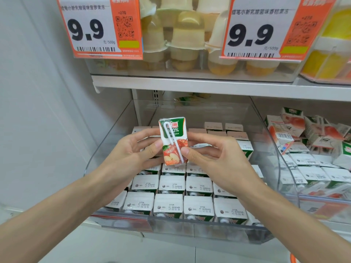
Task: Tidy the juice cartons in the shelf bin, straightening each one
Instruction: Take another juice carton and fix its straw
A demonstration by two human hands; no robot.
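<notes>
Rows of white-topped juice cartons [169, 205] fill the clear plastic shelf bin [209, 230], some hidden under forearms [275, 211]. Above them, the left hand [133, 150] at nine o'clock and right hand [214, 156] at three pinch an upright apple-printed carton [173, 133].

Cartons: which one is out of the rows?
The carton held between left hand and right hand, straw side showing; the others stand packed in the bin, tops up.

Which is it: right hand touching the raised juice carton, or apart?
Touching. Head view: the right hand pinches the juice carton, thumb on its front.
</notes>
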